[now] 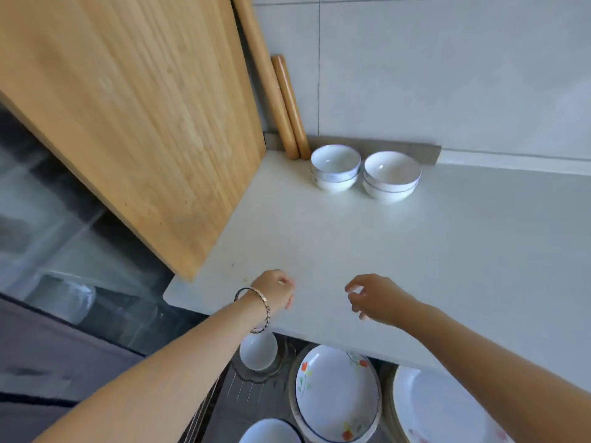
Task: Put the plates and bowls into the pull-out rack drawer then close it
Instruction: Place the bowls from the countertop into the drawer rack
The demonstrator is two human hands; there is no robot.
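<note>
**Mid-load: both hands empty, two bowl stacks left on the worktop**

Step, as I read it: between placements. The pull-out rack drawer [252, 383] is open below the worktop [447, 251] edge and already holds a floral plate [335, 394], a second plate [447, 414] to its right, a small white bowl [257, 351] at the back left and another bowl [271, 433] at the bottom edge of view.

Left to move: two stacks of white bowls at the back of the worktop, near the wall. Left bowl stack [335, 167] sits just beside the rolling pins [287, 107]; right bowl stack [391, 175] is next to it, nearly touching. Each looks like two nested bowls, can't be sure of the count.

Hands: left hand [276, 292] (bracelet on wrist) and right hand [374, 298] hover over the near worktop edge, well apart from the stacks. Fingers [353, 287] on both are loosely curled, half open, gripping nothing.

Next move probably needs a forward reach across the worktop, one hand per stack, gripping under the lower bowl so the nested pair lifts together. Then down into free rack space, then push the drawer shut.

Large cutting board [144, 123] leans on the left, clear of the reach path.
</note>
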